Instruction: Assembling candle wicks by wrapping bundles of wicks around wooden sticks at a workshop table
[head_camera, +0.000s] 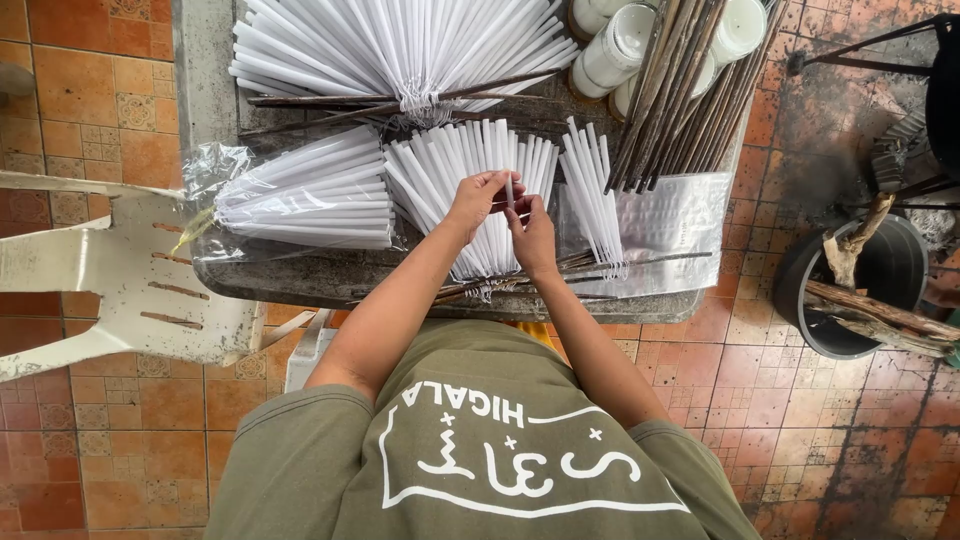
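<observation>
White stick (510, 190) pinched between both hands' fingers (497, 183) (upright), above stick fan (470, 175)

Both hands, left hand (480, 198) and right hand (532, 232), apparently pinch one white stick (509, 188).

Thin white stick (509, 190), held upright between fingertips of both hands, just above a fanned bundle of identical white sticks (470, 170). Bundle lies flat on the desk (300, 280), tied at its near end, spread toward the far side.

Olive short-sleeved T-shirt, white printed design
</observation>
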